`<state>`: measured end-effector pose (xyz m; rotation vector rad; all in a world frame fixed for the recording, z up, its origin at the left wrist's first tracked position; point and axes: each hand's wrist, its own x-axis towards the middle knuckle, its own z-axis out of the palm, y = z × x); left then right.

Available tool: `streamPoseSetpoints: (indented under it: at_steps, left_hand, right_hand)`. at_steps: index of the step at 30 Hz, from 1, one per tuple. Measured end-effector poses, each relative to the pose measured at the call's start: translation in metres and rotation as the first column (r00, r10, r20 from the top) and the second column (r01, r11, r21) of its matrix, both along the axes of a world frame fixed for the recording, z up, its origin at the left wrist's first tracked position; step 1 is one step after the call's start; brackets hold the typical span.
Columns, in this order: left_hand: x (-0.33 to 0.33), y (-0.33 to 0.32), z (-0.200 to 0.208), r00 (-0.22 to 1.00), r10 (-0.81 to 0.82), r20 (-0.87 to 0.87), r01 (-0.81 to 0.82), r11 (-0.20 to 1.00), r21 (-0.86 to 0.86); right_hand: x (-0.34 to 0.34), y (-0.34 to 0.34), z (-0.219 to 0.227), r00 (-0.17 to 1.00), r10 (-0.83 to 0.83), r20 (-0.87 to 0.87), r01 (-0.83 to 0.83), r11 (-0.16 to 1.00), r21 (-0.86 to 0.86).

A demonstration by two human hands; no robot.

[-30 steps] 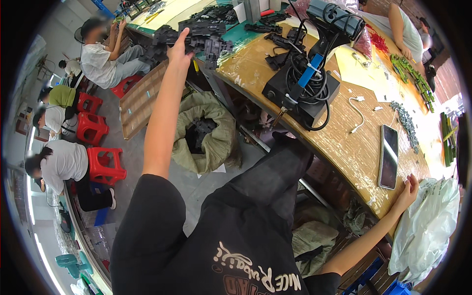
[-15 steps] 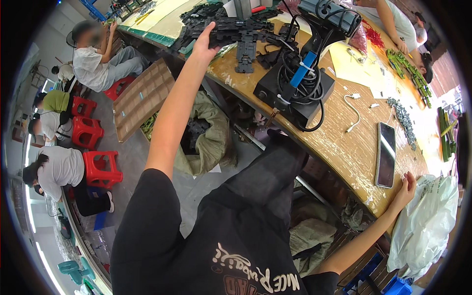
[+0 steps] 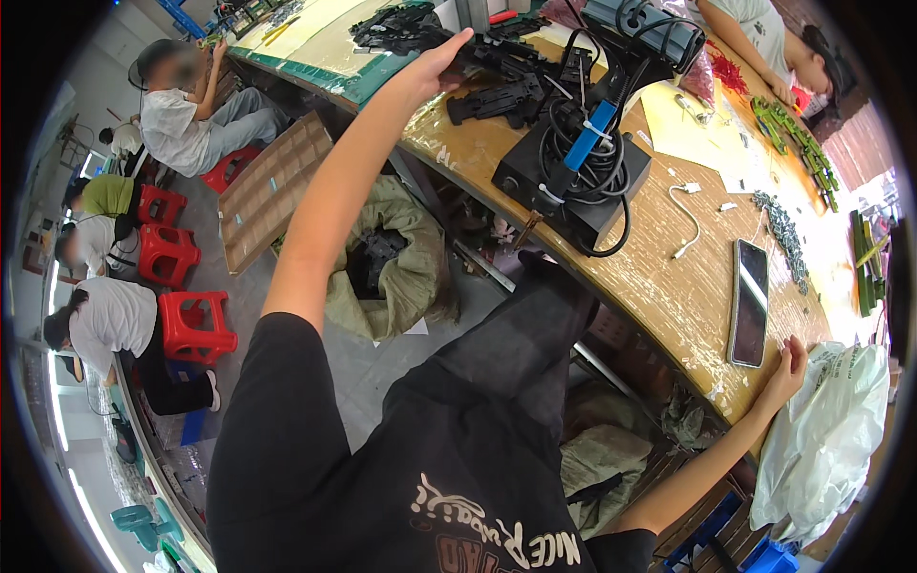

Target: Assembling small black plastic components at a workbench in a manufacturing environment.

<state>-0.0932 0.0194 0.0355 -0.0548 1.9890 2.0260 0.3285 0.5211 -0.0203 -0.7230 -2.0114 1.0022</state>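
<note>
My left hand (image 3: 436, 73) reaches across the far part of the table with its thumb stretched out; its other fingers are partly hidden. It is up against a heap of black plastic parts (image 3: 511, 72) and does not appear to grip any of them. More black parts (image 3: 399, 29) lie beyond and to the left of it, on the sheet-covered surface. My right hand (image 3: 787, 371) rests at the table's right edge, fingers loosely apart and holding nothing. It is between a phone (image 3: 750, 301) and a white plastic bag (image 3: 829, 430).
A black box (image 3: 573, 181) with coiled cables stands right of the heap. A white cable (image 3: 684, 220), grey small parts (image 3: 785, 234) and green parts (image 3: 798, 143) lie farther right. An open sack (image 3: 415, 258) and a cardboard sheet (image 3: 272, 191) are below left. People sit nearby.
My left hand has moved right, and the black parts near it have shifted right into a tighter heap, uncovering the green mat's edge. My right hand has stayed in place.
</note>
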Motion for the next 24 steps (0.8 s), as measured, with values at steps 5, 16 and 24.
streamPoseSetpoints:
  at_steps: [5, 16, 24]
  left_hand:
    - [0.011, -0.016, 0.016, 0.972, -0.213, 0.098, 0.234, 0.867, -0.441]
    - [0.059, -0.078, -0.019, 0.521, -0.699, -0.49, -0.088, 0.528, -0.845]
    - [0.083, -0.078, -0.035, 0.396, -0.62, -0.677, -0.311, 0.603, -0.735]
  right_hand:
    - [0.002, -0.001, 0.0, 1.0, 0.012, -0.013, -0.012, 1.0, -0.016]
    - [0.0, 0.0, 0.0, 1.0, -0.005, -0.008, 0.004, 1.0, -0.008]
    - [0.003, 0.001, -0.002, 1.0, -0.012, 0.006, 0.012, 1.0, -0.011]
